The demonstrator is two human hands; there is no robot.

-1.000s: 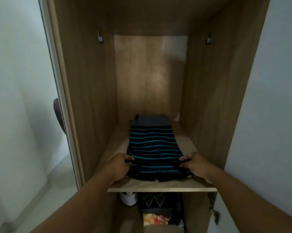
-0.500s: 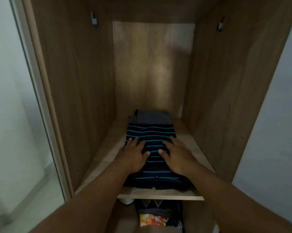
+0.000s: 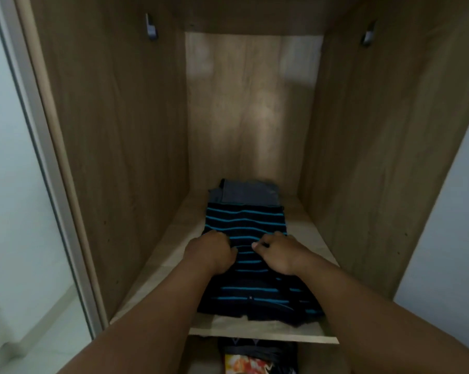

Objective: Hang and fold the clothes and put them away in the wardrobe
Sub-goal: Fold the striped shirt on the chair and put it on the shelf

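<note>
The wooden wardrobe [image 3: 114,136] stood open, its shelf [image 3: 257,332] carrying a folded dark shirt with blue stripes [image 3: 245,225] down the middle, front edge near the shelf's lip. A folded grey garment [image 3: 248,194] lay just behind, touching it. Both hands rested on the striped shirt: the left hand [image 3: 210,251] and right hand [image 3: 279,252] had fingers curled under, apparently bunching the cloth, though I couldn't tell for sure. More clothes [image 3: 257,354] sat below the shelf.

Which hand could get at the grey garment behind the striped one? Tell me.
Probably either: left hand and right hand rest on the striped garment, and nothing blocks the grey garment.
</note>
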